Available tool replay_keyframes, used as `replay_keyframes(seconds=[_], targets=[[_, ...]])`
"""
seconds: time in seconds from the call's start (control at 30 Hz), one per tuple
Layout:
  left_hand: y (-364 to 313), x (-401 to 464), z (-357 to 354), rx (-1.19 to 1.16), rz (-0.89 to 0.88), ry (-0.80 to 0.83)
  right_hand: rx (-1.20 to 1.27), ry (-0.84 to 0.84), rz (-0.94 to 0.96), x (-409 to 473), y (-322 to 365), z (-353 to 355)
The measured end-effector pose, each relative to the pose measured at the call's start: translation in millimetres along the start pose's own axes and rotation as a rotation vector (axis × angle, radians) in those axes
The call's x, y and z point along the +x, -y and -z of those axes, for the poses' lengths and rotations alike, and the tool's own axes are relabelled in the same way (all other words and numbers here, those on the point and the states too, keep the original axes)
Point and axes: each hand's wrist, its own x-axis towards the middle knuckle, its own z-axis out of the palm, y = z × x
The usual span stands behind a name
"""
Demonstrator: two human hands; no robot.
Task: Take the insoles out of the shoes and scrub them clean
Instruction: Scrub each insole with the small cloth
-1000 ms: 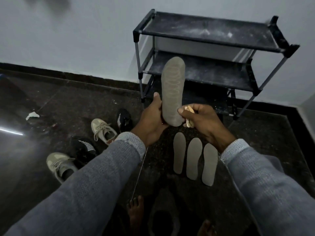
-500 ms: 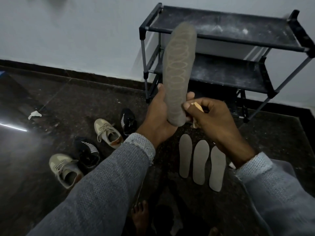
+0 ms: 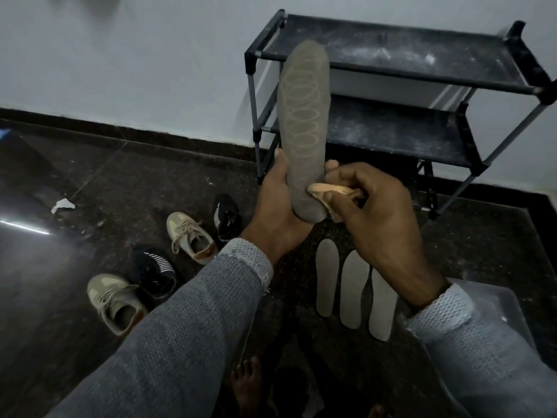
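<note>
Right now my left hand (image 3: 275, 203) grips the heel end of a grey insole (image 3: 304, 122), thumb along its left edge, holding it upright so the side patterned with oval rings faces me and its toe rises in front of the black shoe rack (image 3: 401, 95). My right hand (image 3: 373, 212) is curled round a small tan cloth (image 3: 328, 193), pinching it against the lower right edge of the insole. Below my hands, three more grey insoles (image 3: 351, 292) lie side by side on the dark floor (image 3: 120, 188), close together. To the left sit four shoes: two beige sneakers (image 3: 191, 236) and two black ones with white stripes (image 3: 156, 273), openings up. A scrap of white paper (image 3: 61, 204) lies further left. Both my forearms are in grey knit sleeves (image 3: 193, 324), and my bare toes (image 3: 247, 381) show at the bottom edge.
</note>
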Motion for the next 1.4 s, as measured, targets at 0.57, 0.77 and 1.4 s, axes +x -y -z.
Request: replay_keyframes(seconds=[0.57, 0.77, 1.4], targets=[[2, -1, 2, -0.070, -0.003, -0.011, -0.052, 0.132, 0.138, -13, 7, -14], [5, -3, 0, -0.083, 0.028, 0.013, -0.164, -0.030, 0.079, 3, -7, -5], [0, -1, 0, -0.045, 0.023, 0.007, -0.044, 0.045, 0.066, -4, -1, -14]])
